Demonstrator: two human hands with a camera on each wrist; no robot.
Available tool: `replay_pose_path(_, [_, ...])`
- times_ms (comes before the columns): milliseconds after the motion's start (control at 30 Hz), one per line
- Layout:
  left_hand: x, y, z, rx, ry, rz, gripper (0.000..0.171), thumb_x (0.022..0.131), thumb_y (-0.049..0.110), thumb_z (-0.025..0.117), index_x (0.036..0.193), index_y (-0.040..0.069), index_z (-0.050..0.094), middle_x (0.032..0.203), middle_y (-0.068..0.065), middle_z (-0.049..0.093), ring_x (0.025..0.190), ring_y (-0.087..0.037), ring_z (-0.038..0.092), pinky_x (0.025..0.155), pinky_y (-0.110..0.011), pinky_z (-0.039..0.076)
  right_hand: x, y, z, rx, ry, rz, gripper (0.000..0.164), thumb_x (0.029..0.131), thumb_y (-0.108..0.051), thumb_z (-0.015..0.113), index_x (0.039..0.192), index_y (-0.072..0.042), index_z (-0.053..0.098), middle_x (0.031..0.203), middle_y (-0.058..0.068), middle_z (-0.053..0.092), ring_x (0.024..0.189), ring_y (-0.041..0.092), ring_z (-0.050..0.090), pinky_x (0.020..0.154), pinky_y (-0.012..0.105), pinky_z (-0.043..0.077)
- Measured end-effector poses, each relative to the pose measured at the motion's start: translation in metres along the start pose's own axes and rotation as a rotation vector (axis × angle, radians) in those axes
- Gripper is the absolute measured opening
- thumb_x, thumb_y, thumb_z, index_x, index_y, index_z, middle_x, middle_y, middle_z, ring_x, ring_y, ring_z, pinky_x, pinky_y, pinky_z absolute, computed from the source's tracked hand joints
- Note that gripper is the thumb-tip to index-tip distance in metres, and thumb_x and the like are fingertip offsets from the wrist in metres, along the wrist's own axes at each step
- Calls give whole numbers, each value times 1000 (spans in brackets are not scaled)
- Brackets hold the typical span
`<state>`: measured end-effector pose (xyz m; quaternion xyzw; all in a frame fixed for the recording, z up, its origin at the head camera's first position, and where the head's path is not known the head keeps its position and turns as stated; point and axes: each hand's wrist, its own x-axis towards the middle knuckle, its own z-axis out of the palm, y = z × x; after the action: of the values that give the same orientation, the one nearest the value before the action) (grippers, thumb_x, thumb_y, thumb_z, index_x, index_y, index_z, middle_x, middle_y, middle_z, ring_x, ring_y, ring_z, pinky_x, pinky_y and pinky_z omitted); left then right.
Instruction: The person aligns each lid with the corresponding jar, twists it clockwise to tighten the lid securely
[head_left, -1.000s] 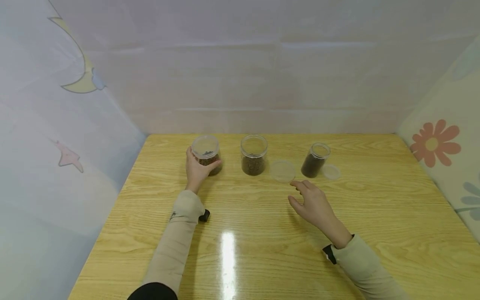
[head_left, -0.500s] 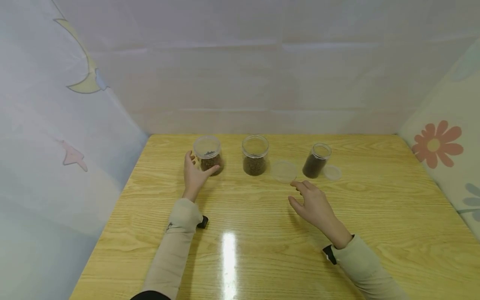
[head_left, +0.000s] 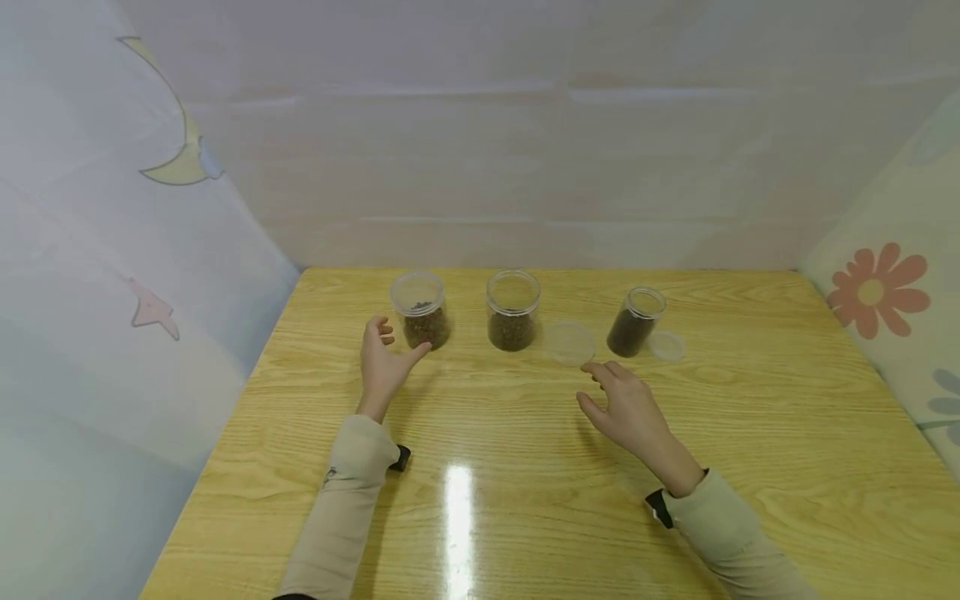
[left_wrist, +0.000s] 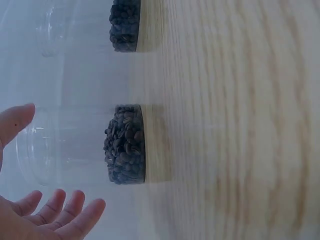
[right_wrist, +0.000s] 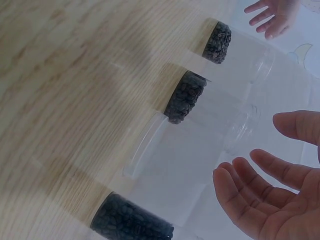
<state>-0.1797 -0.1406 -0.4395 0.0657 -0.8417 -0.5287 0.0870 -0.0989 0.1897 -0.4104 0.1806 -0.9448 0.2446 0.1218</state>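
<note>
Three clear jars partly filled with coffee beans [left_wrist: 126,147] stand in a row near the table's back. Just in front of the left jar [head_left: 426,325] is my left hand [head_left: 384,367], fingers spread and thumb apart, holding nothing. That jar's top looks cloudy, like a lid lying over its mouth. The middle jar [head_left: 512,329] and the narrower right jar [head_left: 632,332] have uncovered mouths. Between them a large clear lid [head_left: 570,343] lies on the table. My right hand [head_left: 628,410], relaxed and holding nothing, has its fingertips close to that lid's front edge.
A small round lid [head_left: 666,345] lies beside the right jar. The wooden table [head_left: 495,425] ends at a pale backdrop [head_left: 465,150] behind the jars, with printed sheets on both sides.
My left hand has let go of the left jar and drawn back toward me, slightly left. The right hand stays in place. The head view has shifted a little.
</note>
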Motion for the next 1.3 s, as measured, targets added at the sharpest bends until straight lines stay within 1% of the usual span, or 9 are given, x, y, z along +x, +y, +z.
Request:
replay_pose_path(133, [-6,2,-4,-1,-22,23,65,78,22,75,127,-1,39,116,-25,48,97,-33,49,80,-43,45,0,0,0,2,-2,1,34,79,-9,70,108,6,60,91,18,61,70,30,59,54,37,49])
replay_pose_path(233, [-10,6,-5,33,-35,60,55,81,18,72,122,-4,43,107,-25,53,89,-32,55,73,-41,49,0,0,0,5,1,-2,33,80,-9,70,108,6,60,90,18,61,70,30,59,54,37,49])
replay_pose_path(333, [-15,8,-6,74,-41,103,46,82,17,70,117,-5,49,96,-21,57,79,-29,58,64,-36,50,0,0,0,10,5,-5,33,79,-9,70,107,6,60,90,18,61,71,30,59,55,38,49])
replay_pose_path(467, [-20,11,-4,103,-44,144,33,82,15,69,107,-3,56,82,-13,58,67,-22,57,56,-27,46,0,0,0,18,5,-4,31,80,-8,70,106,5,61,88,17,61,73,31,60,56,39,50])
replay_pose_path(600, [-24,13,-2,110,-38,200,23,81,13,70,97,-2,59,72,-8,56,60,-18,54,53,-23,44,0,1,0,21,-2,7,28,80,-8,69,103,5,61,88,17,61,74,32,60,57,40,51])
replay_pose_path(733, [-28,16,2,96,-50,238,23,81,12,69,95,-3,60,69,-8,57,58,-17,54,53,-23,44,1,1,-1,24,-7,20,25,80,-9,69,101,4,62,88,17,62,74,33,61,58,41,51])
replay_pose_path(1000, [-29,21,13,72,-114,229,24,83,14,69,100,-1,60,76,-9,58,63,-19,55,58,-27,46,2,2,1,15,-7,21,26,81,-9,69,101,4,62,88,18,62,74,32,61,57,40,51])
replay_pose_path(1167, [-26,23,21,59,-163,230,28,84,15,68,103,-2,58,78,-9,58,65,-20,55,60,-30,48,5,3,0,27,-10,22,28,81,-9,68,103,7,61,88,19,62,73,33,61,57,40,51])
replay_pose_path(1300, [-23,24,28,76,-199,227,30,84,16,68,106,-1,58,80,-9,58,66,-18,55,61,-29,49,8,5,1,34,-11,20,29,81,-9,67,104,7,60,87,20,62,74,34,61,56,40,51])
